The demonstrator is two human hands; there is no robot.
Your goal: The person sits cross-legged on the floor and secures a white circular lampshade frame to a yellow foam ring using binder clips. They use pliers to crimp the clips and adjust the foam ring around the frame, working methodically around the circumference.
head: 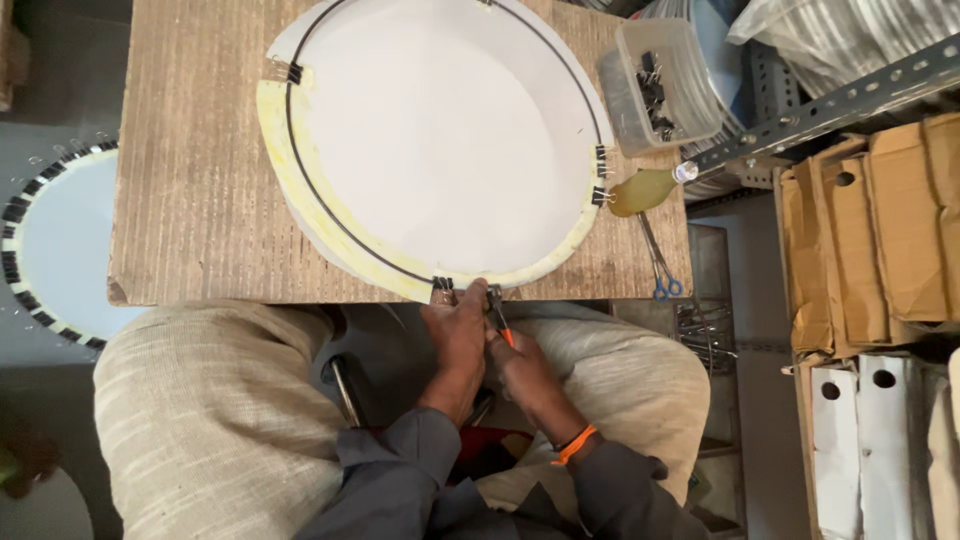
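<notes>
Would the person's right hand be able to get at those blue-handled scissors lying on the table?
Probably yes. The scissors lie in the open at the table's near right corner, with nothing over them. But the right hand already holds an orange-handled tool, so it would need freeing first.

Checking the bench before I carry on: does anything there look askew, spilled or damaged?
Nothing spilled or broken. Two things overhang: the round white panel sticks out past the near edge of the wooden table, where both hands work, and the blue-handled scissors lie at the table's right front corner with handles over the edge.
</notes>
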